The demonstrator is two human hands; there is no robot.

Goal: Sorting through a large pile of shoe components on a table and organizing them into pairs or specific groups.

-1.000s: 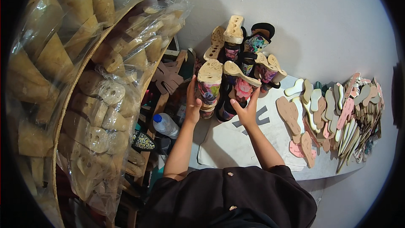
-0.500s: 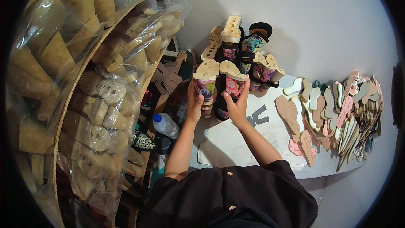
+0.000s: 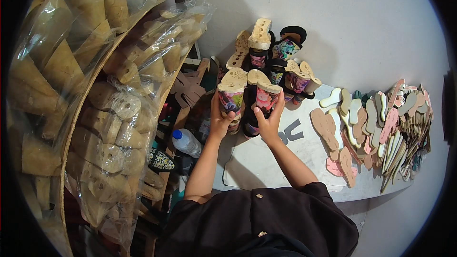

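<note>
insole pieces (image 3: 389,126) crowd the table's (image 3: 366,186) right end; a pale sheet (image 3: 259,162) lies toward its near left corner; a blue-capped bottle (image 3: 189,143) sits past its left edge.

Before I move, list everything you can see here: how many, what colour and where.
Left shoe form: one, tan, flowered band, in left hand
Right shoe form: one, tan, flowered band, in right hand
Other shoe forms: several, tan, behind those
Soles: many, tan, white, grey, pink, table's right
Sheet: one, white, dark mark, on table
Table: one, pale grey, under sheet
Bottle: one, clear, blue cap, left of left forearm
Clear bags: several, see-through, tan contents, left side
Wall: at least one, pale grey, behind table
Shirt: one, dark, bottom
Left hand: one, bare, centre
Right hand: one, bare, centre
</note>
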